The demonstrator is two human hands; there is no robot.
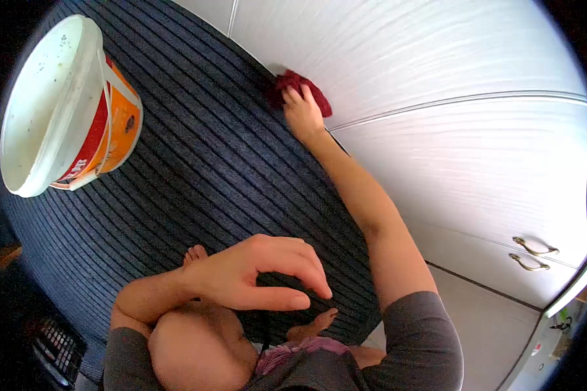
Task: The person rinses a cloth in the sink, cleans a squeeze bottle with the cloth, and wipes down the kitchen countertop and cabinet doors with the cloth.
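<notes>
With my right hand [304,118] I press a dark red cloth [318,99] against the bottom of a white cabinet door [404,58], close to where it meets the floor. The fingers lie over the cloth, and part of it bunches beyond them. My left hand [244,270] hangs in front of my bent knee, its forearm resting there. Thumb and fingers are apart, and nothing is between them.
A white bucket [120,130] with an orange and red label stands at the upper left on the dark ribbed carpet [209,150]. Two brass handles [533,247] stick out from the cabinet at the right. A black slatted basket-like object [59,342] sits at the lower left.
</notes>
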